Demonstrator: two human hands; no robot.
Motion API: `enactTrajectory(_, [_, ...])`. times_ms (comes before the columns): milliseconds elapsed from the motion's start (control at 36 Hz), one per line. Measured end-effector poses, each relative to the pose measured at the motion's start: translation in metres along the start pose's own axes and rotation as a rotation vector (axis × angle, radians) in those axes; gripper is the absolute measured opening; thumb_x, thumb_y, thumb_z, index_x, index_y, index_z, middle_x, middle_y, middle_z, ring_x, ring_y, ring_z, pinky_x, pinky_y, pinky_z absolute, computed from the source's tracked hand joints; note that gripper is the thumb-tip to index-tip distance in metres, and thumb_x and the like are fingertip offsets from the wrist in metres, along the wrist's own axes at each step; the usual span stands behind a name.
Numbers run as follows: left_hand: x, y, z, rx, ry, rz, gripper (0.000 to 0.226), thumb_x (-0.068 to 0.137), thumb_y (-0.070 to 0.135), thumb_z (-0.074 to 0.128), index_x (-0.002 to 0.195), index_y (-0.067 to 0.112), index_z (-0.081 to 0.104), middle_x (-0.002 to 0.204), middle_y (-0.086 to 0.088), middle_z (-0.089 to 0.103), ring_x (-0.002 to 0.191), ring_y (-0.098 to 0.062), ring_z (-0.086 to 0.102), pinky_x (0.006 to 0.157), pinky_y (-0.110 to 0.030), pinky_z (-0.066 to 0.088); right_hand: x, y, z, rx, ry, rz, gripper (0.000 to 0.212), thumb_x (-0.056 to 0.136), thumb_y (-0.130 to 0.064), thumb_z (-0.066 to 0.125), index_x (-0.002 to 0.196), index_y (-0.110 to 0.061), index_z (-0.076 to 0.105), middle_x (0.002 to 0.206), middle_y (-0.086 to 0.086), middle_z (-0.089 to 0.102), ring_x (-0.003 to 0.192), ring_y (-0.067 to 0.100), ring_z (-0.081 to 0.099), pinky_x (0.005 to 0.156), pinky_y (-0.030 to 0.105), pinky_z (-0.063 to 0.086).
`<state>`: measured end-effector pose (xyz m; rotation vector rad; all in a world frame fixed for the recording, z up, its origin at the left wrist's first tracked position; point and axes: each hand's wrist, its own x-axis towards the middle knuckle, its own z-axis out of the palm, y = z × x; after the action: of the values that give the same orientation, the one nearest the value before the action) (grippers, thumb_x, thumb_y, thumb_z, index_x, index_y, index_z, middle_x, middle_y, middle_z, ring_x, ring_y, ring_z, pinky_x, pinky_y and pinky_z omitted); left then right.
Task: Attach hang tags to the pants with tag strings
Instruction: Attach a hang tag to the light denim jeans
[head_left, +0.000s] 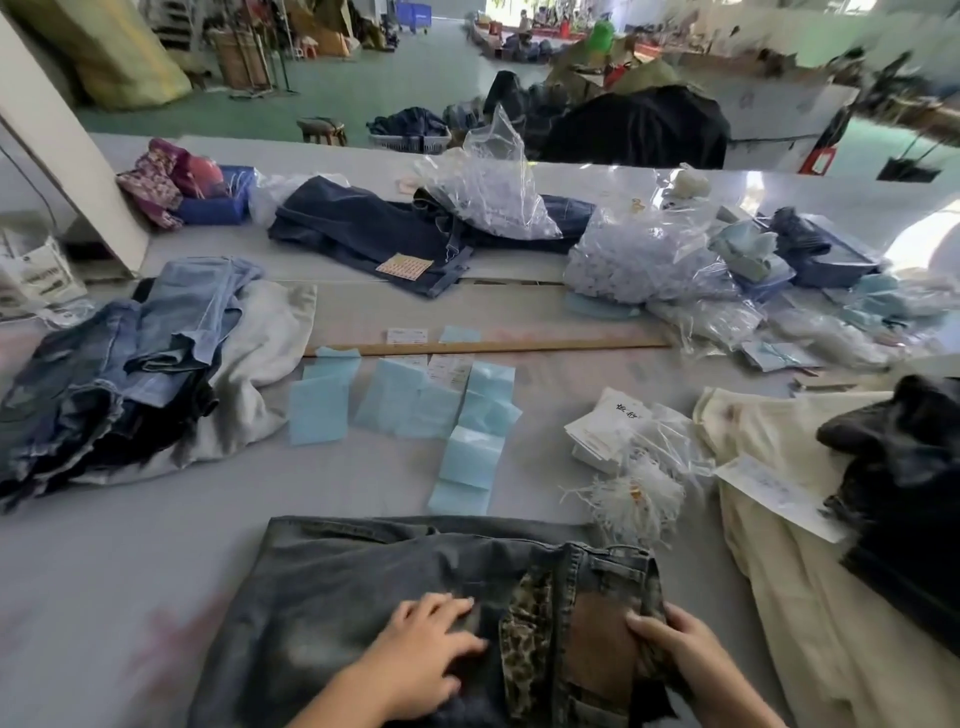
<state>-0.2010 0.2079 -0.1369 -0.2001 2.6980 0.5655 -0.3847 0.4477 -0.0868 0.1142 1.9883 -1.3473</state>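
Head view: grey washed pants (363, 587) lying flat on the table (104, 571), directly under both hands. Left hand (426, 649) resting flat on the denim, fingers spread and straight, gripping nothing. Right hand (675, 649) curling around the waistband edge, thumb on top near the brown leather patch (597, 649), pinching the fabric. Leopard-print strip (524, 644) sitting between the two hands. Bundle of white tag strings (634, 499) lying just beyond the right hand, touching the waistband corner. Light blue hang tags (467, 462) spread ahead of the left hand, apart from the pants. Cream pants (789, 571) lying right of the right hand.
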Motion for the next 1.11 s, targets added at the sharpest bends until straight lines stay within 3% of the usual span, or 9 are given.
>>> enactTrajectory(56, [0.000, 0.012, 0.000, 0.077, -0.037, -0.041, 0.048, 0.091, 0.030, 0.048, 0.139, 0.037, 0.042, 0.159, 0.003, 0.016, 0.145, -0.020, 0.009, 0.115, -0.048, 0.014, -0.012, -0.015, 0.005, 0.061, -0.100, -0.055, 0.021, 0.078, 0.009, 0.067, 0.098, 0.006, 0.067, 0.082, 0.016, 0.074, 0.067, 0.020, 0.070, 0.052, 0.018, 0.051])
enactTrajectory(139, [-0.001, 0.031, -0.014, -0.033, 0.395, 0.006, 0.026, 0.087, 0.039, 0.055, 0.106, 0.030, 0.070, 0.127, 0.009, 0.056, 0.122, -0.012, 0.038, 0.098, -0.035, 0.044, -0.032, -0.034, 0.023, 0.060, -0.195, -0.144, 0.024, 0.077, 0.005, 0.070, 0.101, 0.002, 0.067, 0.092, 0.020, 0.073, 0.078, 0.024, 0.070, 0.065, 0.027, 0.054])
enactTrajectory(278, [-0.021, 0.077, -0.033, -0.810, 0.508, -0.131, 0.076, 0.060, 0.084, 0.057, 0.120, 0.043, 0.036, 0.119, 0.026, 0.039, 0.112, 0.012, 0.042, 0.091, -0.006, 0.034, -0.056, -0.054, 0.059, 0.100, -0.218, -0.275, 0.010, 0.080, 0.003, 0.067, 0.090, 0.001, 0.068, 0.086, 0.021, 0.071, 0.075, 0.026, 0.065, 0.070, 0.037, 0.049])
enactTrajectory(472, [-0.043, 0.058, -0.050, -1.010, 0.402, -0.107, 0.056, 0.077, 0.034, 0.078, 0.125, 0.040, 0.048, 0.124, 0.013, 0.056, 0.116, 0.007, 0.052, 0.102, -0.015, 0.040, -0.066, -0.061, 0.077, 0.158, -0.336, -0.340, 0.013, 0.083, 0.005, 0.061, 0.090, 0.001, 0.071, 0.090, 0.023, 0.070, 0.079, 0.025, 0.064, 0.071, 0.033, 0.049])
enactTrajectory(556, [-0.051, 0.043, -0.058, -1.364, 0.363, -0.185, 0.020, 0.092, 0.017, 0.060, 0.111, 0.018, 0.067, 0.109, -0.001, 0.073, 0.103, -0.012, 0.067, 0.082, -0.018, 0.051, -0.066, -0.061, 0.074, 0.241, -0.388, -0.305, 0.013, 0.080, 0.002, 0.062, 0.090, -0.001, 0.072, 0.090, 0.022, 0.069, 0.077, 0.025, 0.064, 0.065, 0.027, 0.051])
enactTrajectory(722, [-0.059, 0.037, -0.068, -1.991, 0.295, -0.213, 0.031, 0.083, 0.020, 0.059, 0.105, 0.003, 0.072, 0.109, -0.026, 0.068, 0.090, -0.033, 0.070, 0.069, -0.033, 0.058, -0.065, -0.062, 0.070, 0.375, -0.521, -0.228, 0.016, 0.073, -0.005, 0.064, 0.087, -0.004, 0.072, 0.087, 0.021, 0.068, 0.071, 0.025, 0.067, 0.062, 0.029, 0.055])
enactTrajectory(861, [-0.056, 0.049, -0.068, -2.027, 0.350, -0.185, 0.032, 0.086, 0.023, 0.058, 0.106, 0.002, 0.072, 0.110, -0.027, 0.067, 0.094, -0.036, 0.069, 0.076, -0.037, 0.058, -0.063, -0.061, 0.070, 0.064, -0.404, -0.260, 0.023, 0.087, 0.001, 0.056, 0.097, -0.017, 0.066, 0.091, 0.010, 0.070, 0.079, 0.019, 0.067, 0.068, 0.026, 0.053])
enactTrajectory(1000, [-0.047, 0.074, -0.069, -1.882, 0.433, -0.181, 0.027, 0.087, 0.024, 0.056, 0.101, 0.010, 0.074, 0.106, -0.022, 0.070, 0.098, -0.033, 0.069, 0.079, -0.035, 0.056, -0.067, -0.058, 0.076, -0.113, -0.291, -0.273, 0.037, 0.081, -0.058, 0.063, 0.107, -0.032, 0.069, 0.110, -0.012, 0.070, 0.106, 0.002, 0.063, 0.094, 0.025, 0.049])
enactTrajectory(1111, [-0.045, 0.072, -0.069, -1.796, 0.421, -0.202, 0.026, 0.095, 0.018, 0.051, 0.099, 0.012, 0.075, 0.105, -0.019, 0.071, 0.099, -0.032, 0.069, 0.082, -0.035, 0.055, -0.065, -0.065, 0.071, -0.227, -0.107, -0.326, 0.054, 0.093, -0.048, 0.048, 0.081, 0.002, 0.064, 0.078, 0.012, 0.070, 0.078, 0.027, 0.066, 0.074, 0.040, 0.050])
